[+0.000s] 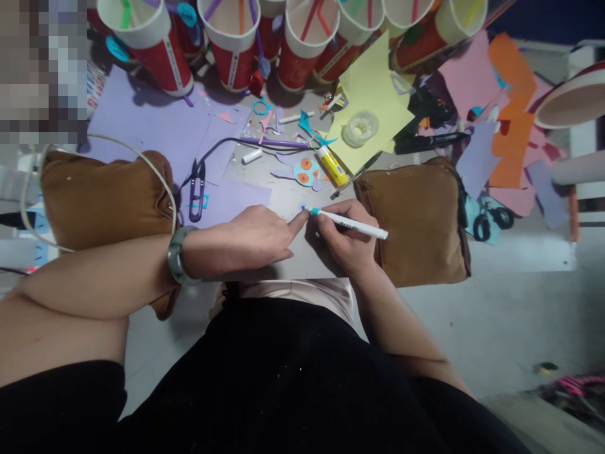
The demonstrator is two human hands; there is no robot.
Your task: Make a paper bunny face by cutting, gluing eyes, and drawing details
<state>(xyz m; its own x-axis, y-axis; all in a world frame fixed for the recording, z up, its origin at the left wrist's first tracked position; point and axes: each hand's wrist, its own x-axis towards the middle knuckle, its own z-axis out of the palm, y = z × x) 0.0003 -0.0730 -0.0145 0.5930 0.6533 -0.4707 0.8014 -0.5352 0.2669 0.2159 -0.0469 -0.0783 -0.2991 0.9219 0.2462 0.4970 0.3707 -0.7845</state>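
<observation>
A white acrylic marker (354, 225) with a teal collar is gripped in my right hand (352, 243), its tip pointing left. The tip touches or hovers just over a small bluish paper piece (302, 206) on the table. My left hand (255, 236) holds nothing; its index finger stretches to the edge of that piece beside the tip, while the other fingers are curled. Just beyond lies a light-blue paper cutout (305, 171) with orange eye patches and lilac ears. A yellow glue stick (333, 167) rests to its right, and a white marker cap (252, 156) to its left.
Red-and-white paper cups (231, 63) with straws line the back. Purple thread snips (197, 192) lie left, near a brown cushion (104, 202); another brown cushion (418, 221) is right. Black-handled scissors (491, 221), orange paper (513, 120) and yellow paper (378, 94) lie around.
</observation>
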